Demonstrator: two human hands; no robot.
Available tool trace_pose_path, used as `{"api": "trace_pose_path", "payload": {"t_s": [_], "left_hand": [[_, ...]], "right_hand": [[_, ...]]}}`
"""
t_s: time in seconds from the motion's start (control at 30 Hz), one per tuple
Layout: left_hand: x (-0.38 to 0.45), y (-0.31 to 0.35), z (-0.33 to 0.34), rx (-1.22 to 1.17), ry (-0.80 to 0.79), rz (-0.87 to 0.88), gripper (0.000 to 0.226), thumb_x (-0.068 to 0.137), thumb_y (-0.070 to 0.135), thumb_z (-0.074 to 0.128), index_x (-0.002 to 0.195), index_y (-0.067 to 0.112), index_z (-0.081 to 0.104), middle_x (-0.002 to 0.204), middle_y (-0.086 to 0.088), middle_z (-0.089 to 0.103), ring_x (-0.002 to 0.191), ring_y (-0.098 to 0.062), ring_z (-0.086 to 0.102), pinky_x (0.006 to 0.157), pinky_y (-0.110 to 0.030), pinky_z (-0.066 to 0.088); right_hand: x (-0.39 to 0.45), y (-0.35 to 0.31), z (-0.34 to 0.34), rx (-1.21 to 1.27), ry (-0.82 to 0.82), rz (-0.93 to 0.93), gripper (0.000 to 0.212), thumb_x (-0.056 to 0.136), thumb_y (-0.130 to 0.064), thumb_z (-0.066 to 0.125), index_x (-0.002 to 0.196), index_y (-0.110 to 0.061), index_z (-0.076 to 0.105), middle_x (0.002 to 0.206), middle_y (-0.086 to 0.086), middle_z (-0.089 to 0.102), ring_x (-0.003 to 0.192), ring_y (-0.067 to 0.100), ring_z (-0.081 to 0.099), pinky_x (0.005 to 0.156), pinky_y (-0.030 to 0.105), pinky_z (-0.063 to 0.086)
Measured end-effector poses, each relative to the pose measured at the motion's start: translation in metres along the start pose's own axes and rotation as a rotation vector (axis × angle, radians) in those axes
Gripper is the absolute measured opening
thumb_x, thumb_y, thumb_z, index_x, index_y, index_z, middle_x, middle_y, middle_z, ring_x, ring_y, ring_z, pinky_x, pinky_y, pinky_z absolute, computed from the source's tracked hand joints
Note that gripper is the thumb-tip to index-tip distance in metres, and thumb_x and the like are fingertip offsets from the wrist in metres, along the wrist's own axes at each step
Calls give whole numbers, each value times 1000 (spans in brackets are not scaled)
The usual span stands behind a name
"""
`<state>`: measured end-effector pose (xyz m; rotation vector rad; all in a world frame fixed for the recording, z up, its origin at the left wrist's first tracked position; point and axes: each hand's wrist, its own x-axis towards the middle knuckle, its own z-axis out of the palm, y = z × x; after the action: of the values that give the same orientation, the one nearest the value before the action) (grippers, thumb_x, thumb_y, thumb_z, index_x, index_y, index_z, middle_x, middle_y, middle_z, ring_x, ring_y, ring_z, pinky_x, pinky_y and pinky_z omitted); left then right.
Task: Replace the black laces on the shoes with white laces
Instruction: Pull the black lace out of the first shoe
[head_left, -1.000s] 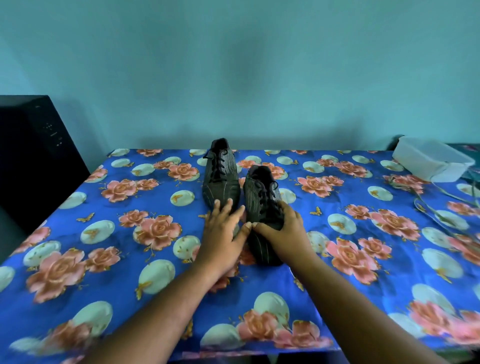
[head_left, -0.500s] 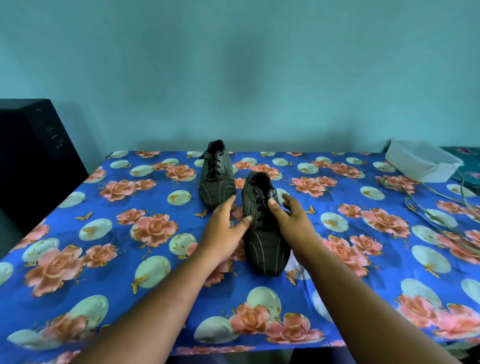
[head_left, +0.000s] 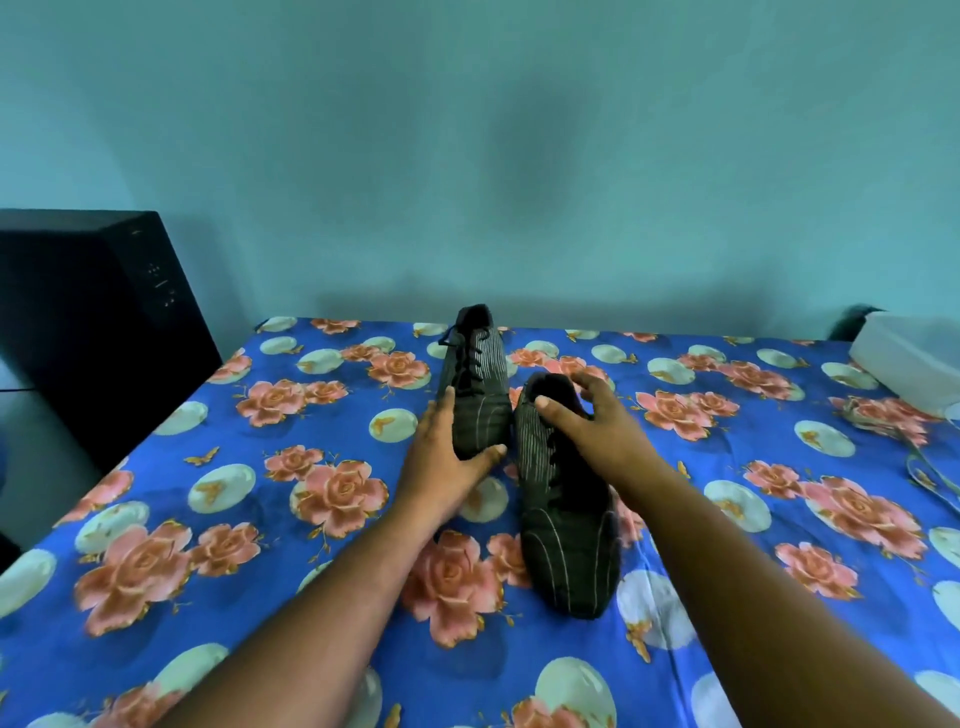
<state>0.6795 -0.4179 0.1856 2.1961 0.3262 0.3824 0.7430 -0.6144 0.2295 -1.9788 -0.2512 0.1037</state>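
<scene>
Two black shoes with thin pale stripes and black laces lie on the floral tablecloth (head_left: 249, 525). The far shoe (head_left: 480, 374) points its toe toward me. My left hand (head_left: 441, 462) grips that toe, fingers along its left side and thumb curled under the tip. The near shoe (head_left: 566, 535) lies just to the right, toe toward me. My right hand (head_left: 597, 431) holds its heel end, thumb on the inner collar and fingers curled over the opening. Pale cord-like strands (head_left: 860, 413), perhaps the white laces, lie at the far right.
A white plastic container (head_left: 909, 353) stands at the table's back right corner. A black box-like unit (head_left: 93, 322) stands beside the table's left edge. A teal wall runs behind the table.
My left hand left the near shoe and took the far shoe's toe. My right hand slid up the near shoe to its heel opening. The near shoe came closer to me.
</scene>
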Motion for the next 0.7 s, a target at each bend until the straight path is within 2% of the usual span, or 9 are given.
{"api": "trace_pose_path", "payload": {"t_s": [0.03,0.1,0.2,0.3,0.37,0.5,0.6,0.7], "left_hand": [[4,-2,0,-2,5,8,100,80,45,82,160,22,26,163,-9,31,149,-27,31,119,-47,33],[9,-3,1,17,23,9,94,80,45,82,158,23,33,162,-9,33,147,-27,35,117,-46,37],[27,0,0,50,13,0,91,83,45,80,158,22,33,163,-9,31,147,-27,36,117,-41,37],[57,1,2,28,0,-1,93,82,46,80,158,23,32,161,-7,35,145,-26,38,116,-44,38],[72,1,3,10,-8,-5,93,82,44,80,158,22,33,159,-6,38,144,-25,40,115,-44,38],[91,1,3,-18,-33,14,96,81,42,82,159,19,31,154,-3,42,142,-22,42,114,-38,40],[79,3,2,-179,-1,-20,103,78,54,80,160,29,23,150,8,42,137,-20,48,101,-32,51],[47,1,13,-292,107,9,84,83,68,67,154,43,32,155,7,45,137,-18,51,109,-43,49]], "right_hand": [[5,-1,2,-8,-38,7,73,80,-56,77,143,-35,46,135,-4,56,118,21,60,102,47,52],[12,4,6,-55,9,-11,68,80,-47,81,139,-34,50,124,-8,61,107,18,65,96,45,56],[27,9,12,-41,121,-43,63,78,-43,82,135,-32,58,123,-10,65,103,12,66,93,41,56],[44,3,15,-7,133,-62,56,80,-37,82,132,-30,61,105,-24,63,97,7,64,90,30,51],[52,0,19,-4,132,-78,54,81,-34,82,130,-29,62,98,-26,61,94,7,64,91,30,51],[64,3,23,7,135,-76,56,80,-39,82,132,-29,62,107,-16,65,97,5,64,92,32,53],[63,10,19,149,112,-50,57,80,-47,81,131,-31,62,121,-13,67,110,3,63,100,32,51],[50,22,15,417,84,39,64,82,-50,77,139,-30,57,135,-11,64,120,7,63,106,38,50]]}}
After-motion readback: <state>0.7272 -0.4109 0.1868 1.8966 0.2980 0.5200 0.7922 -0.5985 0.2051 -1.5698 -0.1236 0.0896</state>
